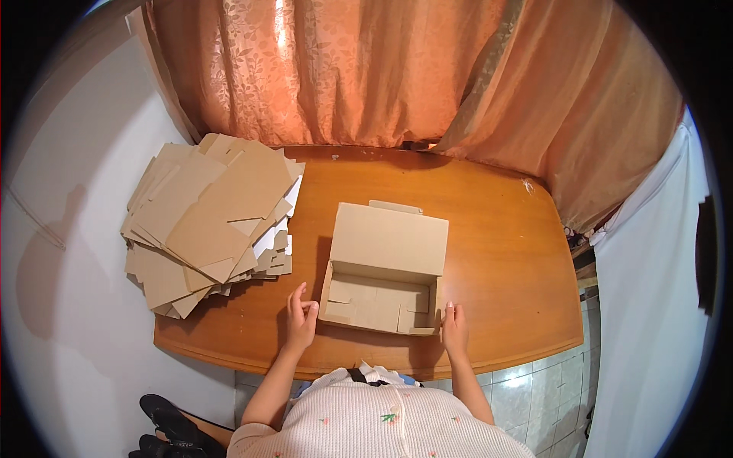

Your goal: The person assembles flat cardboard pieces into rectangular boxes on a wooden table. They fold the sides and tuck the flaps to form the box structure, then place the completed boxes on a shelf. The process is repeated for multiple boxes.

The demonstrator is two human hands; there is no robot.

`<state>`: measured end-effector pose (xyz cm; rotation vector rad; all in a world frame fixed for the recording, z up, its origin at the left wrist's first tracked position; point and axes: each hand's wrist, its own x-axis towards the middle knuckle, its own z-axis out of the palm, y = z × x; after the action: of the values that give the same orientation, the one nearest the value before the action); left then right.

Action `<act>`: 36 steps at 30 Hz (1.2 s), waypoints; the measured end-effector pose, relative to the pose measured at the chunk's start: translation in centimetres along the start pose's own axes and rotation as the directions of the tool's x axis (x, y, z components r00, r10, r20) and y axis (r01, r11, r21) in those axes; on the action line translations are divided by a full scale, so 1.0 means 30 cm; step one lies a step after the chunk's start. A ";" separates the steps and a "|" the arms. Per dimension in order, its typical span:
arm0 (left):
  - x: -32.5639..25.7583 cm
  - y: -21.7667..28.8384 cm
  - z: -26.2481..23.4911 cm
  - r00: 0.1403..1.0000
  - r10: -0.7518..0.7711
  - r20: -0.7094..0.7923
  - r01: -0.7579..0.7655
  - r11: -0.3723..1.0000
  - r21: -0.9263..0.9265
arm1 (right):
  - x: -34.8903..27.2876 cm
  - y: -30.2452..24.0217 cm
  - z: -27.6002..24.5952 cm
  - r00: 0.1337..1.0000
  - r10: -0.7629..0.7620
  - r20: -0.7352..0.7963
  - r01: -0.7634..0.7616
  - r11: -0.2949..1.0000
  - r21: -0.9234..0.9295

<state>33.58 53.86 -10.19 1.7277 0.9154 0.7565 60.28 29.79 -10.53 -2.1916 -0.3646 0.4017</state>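
A brown cardboard box (382, 299) sits on the wooden table in front of me, folded into shape. Its lid (390, 238) stands raised at the far side, with a narrow tuck flap along the top edge. Small flaps show inside on the box's floor. My left hand (301, 319) is beside the near left corner, fingers apart, its thumb close to the side wall. Along the right wall, my right hand (454, 330) has its fingers extended, very near the cardboard; whether they touch it I cannot tell. Neither hand holds anything.
A tall, uneven stack of flat cardboard blanks (221, 206) covers the left part of the wooden table (511, 259). Orange curtains (343, 76) hang behind its far edge. A white wall is at left, a white cloth (649, 290) at right. Black shoes (172, 424) lie at lower left.
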 end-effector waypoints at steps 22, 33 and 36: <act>-0.029 0.035 0.034 0.885 0.339 0.319 -0.435 0.845 0.312 | -0.083 -0.480 -0.132 0.698 0.063 0.714 0.361 0.830 -0.426; -0.038 -0.009 0.085 0.878 0.472 0.083 -0.474 0.828 0.299 | 0.044 -0.401 0.323 0.136 -0.071 0.988 0.842 0.534 -0.078; -0.034 -0.029 0.077 0.852 0.518 0.073 -0.515 0.805 0.295 | 0.035 -0.376 0.383 0.137 -0.086 0.987 0.941 0.321 -0.103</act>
<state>34.76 52.07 -11.79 2.2984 0.5804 1.0162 55.22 44.95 -8.40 -1.9803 -2.4840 1.0693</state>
